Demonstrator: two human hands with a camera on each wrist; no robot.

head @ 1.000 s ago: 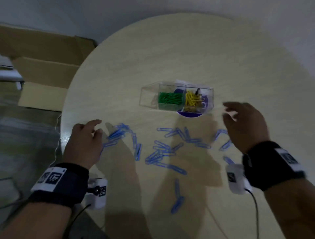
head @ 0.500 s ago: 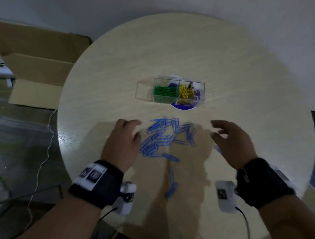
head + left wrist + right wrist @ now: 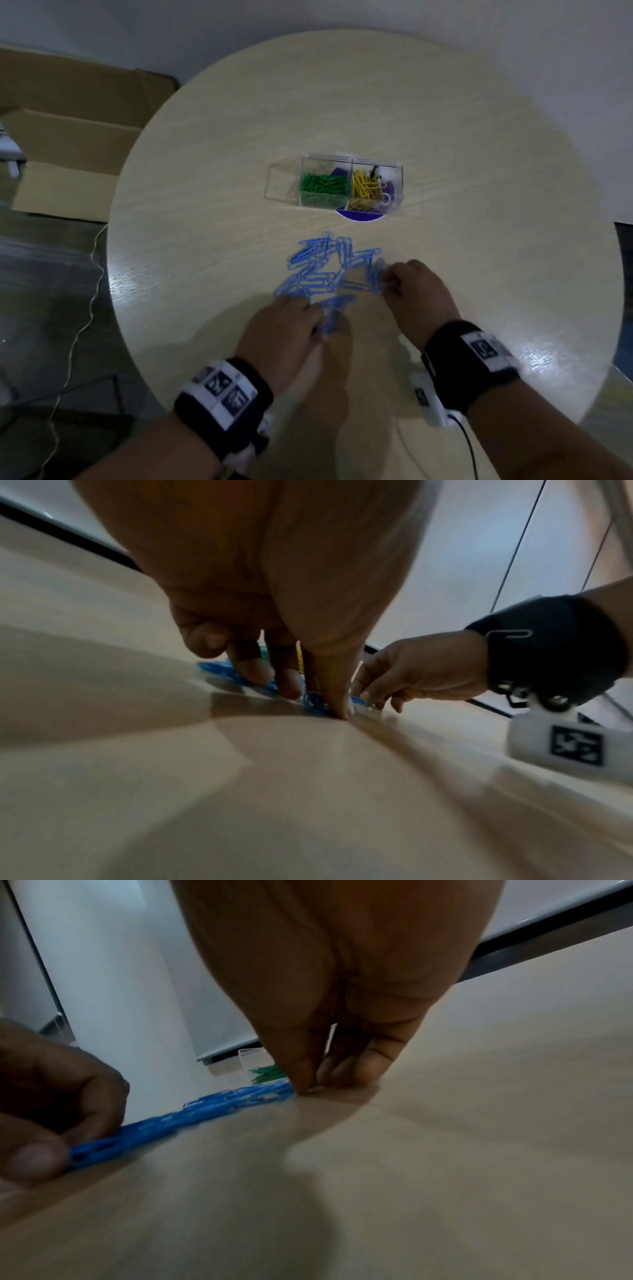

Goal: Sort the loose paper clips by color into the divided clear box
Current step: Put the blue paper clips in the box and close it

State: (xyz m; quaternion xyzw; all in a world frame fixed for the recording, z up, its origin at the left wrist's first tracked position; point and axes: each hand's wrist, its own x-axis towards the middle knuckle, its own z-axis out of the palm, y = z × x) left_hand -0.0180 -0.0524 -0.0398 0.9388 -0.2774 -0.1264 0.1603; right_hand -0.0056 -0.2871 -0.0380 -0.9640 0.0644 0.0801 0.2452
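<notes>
My left hand (image 3: pixel 284 325) fingers (image 3: pixel 337 696) pinch blue wire paper clips (image 3: pixel 322 274) at six o'clock of the pile on the round wooden table (image 3: pixel 479 171). My right hand (image 3: pixel 416 294) fingers (image 3: pixel 373 1064) curl at three o'clock; I cannot tell if they hold any. The clear plastic divided box (image 3: pixel 351 183) sits at twelve.

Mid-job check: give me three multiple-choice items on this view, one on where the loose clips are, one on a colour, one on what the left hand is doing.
1. Where do the blue clips lie?
A. on the table, nearer the person than the box
B. in the box
C. on the floor

2. What colour are the clips in the box beside the yellow clips?
A. red
B. green
C. white

3. The left hand is:
A. raised, holding nothing
B. on the box
C. down at the pile, fingers on blue clips

Answers: 1 A, pile lies loose on the table; 2 B, green clips; 3 C, shown in left wrist view.
</notes>
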